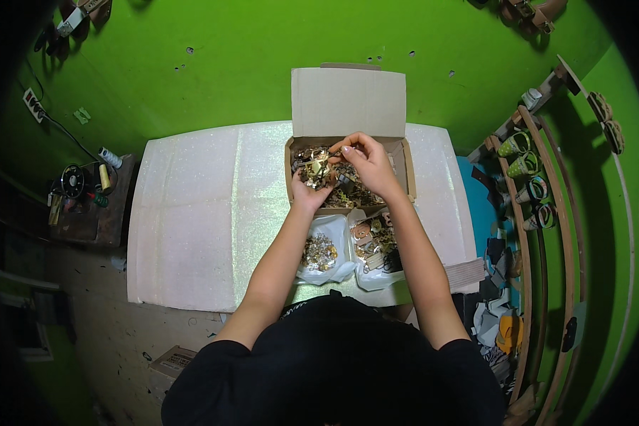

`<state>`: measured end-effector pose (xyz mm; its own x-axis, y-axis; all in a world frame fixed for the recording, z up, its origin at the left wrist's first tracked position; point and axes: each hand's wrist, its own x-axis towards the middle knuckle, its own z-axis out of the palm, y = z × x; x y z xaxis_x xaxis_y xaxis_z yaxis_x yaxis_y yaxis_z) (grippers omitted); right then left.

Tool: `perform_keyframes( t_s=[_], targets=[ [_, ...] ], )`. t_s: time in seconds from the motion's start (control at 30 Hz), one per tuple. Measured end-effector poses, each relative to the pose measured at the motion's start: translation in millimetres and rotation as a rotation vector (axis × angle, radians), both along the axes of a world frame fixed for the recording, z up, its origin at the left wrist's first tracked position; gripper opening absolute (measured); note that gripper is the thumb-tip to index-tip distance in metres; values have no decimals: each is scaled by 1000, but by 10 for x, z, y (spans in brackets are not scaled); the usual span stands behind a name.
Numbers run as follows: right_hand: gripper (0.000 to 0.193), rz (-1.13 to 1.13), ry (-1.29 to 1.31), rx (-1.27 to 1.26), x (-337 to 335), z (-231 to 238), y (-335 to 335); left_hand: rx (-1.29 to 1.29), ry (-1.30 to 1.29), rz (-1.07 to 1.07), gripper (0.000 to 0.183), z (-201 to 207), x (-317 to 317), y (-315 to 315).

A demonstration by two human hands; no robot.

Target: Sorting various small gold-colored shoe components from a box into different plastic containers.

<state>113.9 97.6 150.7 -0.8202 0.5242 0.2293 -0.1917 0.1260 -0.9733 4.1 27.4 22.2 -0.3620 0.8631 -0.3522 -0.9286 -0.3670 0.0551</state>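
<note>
Over an opened cardboard box on the table, both my hands are at work among small metal fittings. My left hand is cupped palm up, its fingers curled round a heap of shiny gold-coloured metal pieces. To its right, my right hand has thumb and fingers pinched together by the heap; what is between the fingertips is too small to make out. More dark and gold pieces fill the box below. Its lid stands raised at the back.
Nearer me, one white plastic bag holds silvery and gold bits, and another holds mixed fittings. The table has a pale, glittery cover. Shoe racks stand right, above scraps. A sewing machine sits left.
</note>
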Motion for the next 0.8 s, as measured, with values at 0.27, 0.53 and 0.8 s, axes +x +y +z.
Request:
perform_keyframes(
  t_s=[0.27,0.53,0.8],
  targets=[
    [11,36,32,-14,-6,121,11,34,-40,9,38,-9,2,2],
    [11,-25,125,-8,85,415,-73,23,-51,16,42,-72,-7,11],
    [9,-70,248,3,322,635,-48,56,-130,-6,40,-131,-8,4]
  ],
)
